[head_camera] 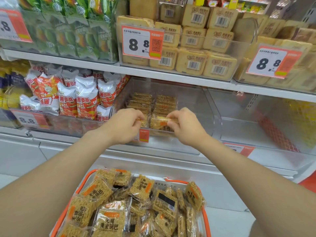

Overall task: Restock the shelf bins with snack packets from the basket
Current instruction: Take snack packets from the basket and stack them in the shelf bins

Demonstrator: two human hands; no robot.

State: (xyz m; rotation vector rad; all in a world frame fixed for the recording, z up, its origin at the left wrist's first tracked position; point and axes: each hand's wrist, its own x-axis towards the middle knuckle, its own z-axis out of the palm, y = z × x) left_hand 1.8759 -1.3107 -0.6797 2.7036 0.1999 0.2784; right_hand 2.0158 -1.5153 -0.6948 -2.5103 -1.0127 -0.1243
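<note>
A clear shelf bin (196, 106) on the lower shelf holds two rows of golden rice-crust snack packets (153, 101) standing on edge. Over its front edge, my left hand (123, 125) pinches the edge of a packet (143, 121) at the front of the left row. My right hand (184, 127) pinches a packet (159, 123) at the front of the right row. Below, an orange-rimmed basket (176, 181) is full of several loose packets of the same snack (109, 219).
Left of the bin is a bin of white-and-red chip bags (82, 100). To the right is another clear bin (256, 117). The upper shelf carries bins of green packets (71, 31) and tan packs (196, 48) with 8.8 price tags (140, 43).
</note>
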